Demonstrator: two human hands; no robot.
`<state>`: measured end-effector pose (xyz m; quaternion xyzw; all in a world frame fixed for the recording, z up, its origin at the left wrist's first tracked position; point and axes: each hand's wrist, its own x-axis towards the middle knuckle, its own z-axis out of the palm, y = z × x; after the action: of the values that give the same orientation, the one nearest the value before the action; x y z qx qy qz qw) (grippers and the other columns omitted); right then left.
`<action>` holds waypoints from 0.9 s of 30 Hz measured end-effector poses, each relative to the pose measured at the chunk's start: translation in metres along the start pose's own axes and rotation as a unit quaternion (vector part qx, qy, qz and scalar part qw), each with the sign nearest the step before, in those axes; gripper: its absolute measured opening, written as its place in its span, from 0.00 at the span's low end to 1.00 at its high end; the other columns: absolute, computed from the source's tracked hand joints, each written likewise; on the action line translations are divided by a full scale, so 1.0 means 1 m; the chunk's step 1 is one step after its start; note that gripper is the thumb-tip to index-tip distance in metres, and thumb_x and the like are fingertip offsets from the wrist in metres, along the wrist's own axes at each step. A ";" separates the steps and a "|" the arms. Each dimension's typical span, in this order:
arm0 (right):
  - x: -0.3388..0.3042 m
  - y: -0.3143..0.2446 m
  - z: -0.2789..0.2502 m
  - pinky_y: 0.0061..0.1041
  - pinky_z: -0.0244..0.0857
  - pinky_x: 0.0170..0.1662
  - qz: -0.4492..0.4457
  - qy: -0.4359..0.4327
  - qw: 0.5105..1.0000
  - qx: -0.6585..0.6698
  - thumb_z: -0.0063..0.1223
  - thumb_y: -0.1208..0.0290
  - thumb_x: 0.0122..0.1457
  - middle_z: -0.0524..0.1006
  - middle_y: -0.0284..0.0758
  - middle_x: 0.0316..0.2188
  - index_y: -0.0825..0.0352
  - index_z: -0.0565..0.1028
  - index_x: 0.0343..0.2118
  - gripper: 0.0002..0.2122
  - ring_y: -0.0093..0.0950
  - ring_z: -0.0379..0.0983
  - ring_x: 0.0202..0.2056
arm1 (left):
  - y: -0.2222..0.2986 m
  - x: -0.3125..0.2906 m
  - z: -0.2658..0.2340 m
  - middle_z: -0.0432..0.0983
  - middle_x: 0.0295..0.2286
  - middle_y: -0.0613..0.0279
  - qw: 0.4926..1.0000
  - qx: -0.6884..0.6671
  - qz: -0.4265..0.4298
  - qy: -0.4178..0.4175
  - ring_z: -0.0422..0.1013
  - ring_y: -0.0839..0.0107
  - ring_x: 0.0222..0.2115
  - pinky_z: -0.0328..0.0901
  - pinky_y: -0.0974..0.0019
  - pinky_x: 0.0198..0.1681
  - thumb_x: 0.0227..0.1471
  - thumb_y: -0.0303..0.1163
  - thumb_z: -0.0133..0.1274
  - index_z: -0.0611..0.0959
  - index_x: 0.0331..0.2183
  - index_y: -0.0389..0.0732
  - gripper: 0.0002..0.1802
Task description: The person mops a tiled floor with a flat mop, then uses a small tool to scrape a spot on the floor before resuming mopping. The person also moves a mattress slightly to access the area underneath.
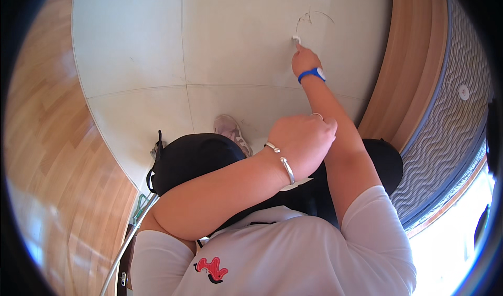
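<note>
Stretched out over the pale tiled floor (236,49), my right hand (306,60) wears a blue wristband and is closed. Its fingertips pinch a small white piece (296,38), perhaps tissue, against the tile. Just beyond it lie thin dark curved strands (306,19) that look like hair. My left hand (303,144), with a silver bangle and a ring, is bent across my body with its fingers curled. It overlaps my right forearm in the picture; whether they touch, I cannot tell. Anything inside those left fingers is hidden.
Along the right runs a wooden bed base (411,49) with a grey wavy-patterned mattress side (445,123). Wood-look flooring (57,138) borders the tiles on the left. A light shoe (230,128) shows beyond my black-clad knee (196,157). A green item (140,208) lies at lower left.
</note>
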<state>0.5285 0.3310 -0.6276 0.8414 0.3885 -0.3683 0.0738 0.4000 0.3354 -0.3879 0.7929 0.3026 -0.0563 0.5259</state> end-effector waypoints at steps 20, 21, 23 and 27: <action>0.042 -0.009 -0.007 0.36 0.63 0.45 0.026 0.064 0.998 -0.001 0.38 0.65 0.54 0.73 0.44 0.39 0.63 0.75 0.37 0.14 0.42 0.70 0.41 | 0.002 0.000 -0.008 0.68 0.16 0.58 0.999 -0.014 0.022 0.035 0.68 0.61 0.18 0.62 0.60 0.20 0.47 0.32 0.49 0.70 0.22 0.38 0.09; 0.047 -0.016 -0.017 0.36 0.63 0.45 0.044 0.028 0.998 0.019 0.38 0.65 0.54 0.73 0.45 0.39 0.65 0.75 0.37 0.14 0.42 0.70 0.42 | 0.004 -0.001 -0.011 0.68 0.16 0.58 0.998 -0.018 0.022 0.053 0.67 0.61 0.18 0.62 0.60 0.20 0.47 0.32 0.49 0.70 0.22 0.38 0.09; 0.061 -0.025 -0.048 0.35 0.63 0.47 0.080 -0.029 0.994 0.064 0.38 0.66 0.55 0.73 0.46 0.39 0.69 0.74 0.35 0.15 0.41 0.69 0.43 | 0.003 0.000 -0.010 0.67 0.16 0.58 0.998 -0.011 0.031 0.044 0.67 0.61 0.18 0.62 0.60 0.19 0.47 0.31 0.49 0.69 0.22 0.38 0.09; 0.036 -0.007 -0.001 0.34 0.64 0.45 0.026 0.084 0.996 0.036 0.38 0.67 0.54 0.74 0.43 0.39 0.67 0.75 0.36 0.13 0.40 0.70 0.42 | -0.004 -0.001 -0.010 0.67 0.15 0.58 0.999 -0.004 0.017 0.029 0.67 0.61 0.17 0.62 0.60 0.19 0.47 0.31 0.49 0.69 0.22 0.38 0.09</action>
<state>0.5396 0.3584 -0.6500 0.8811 0.3582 -0.3083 0.0202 0.3943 0.3451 -0.3864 0.7973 0.3048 -0.0230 0.5205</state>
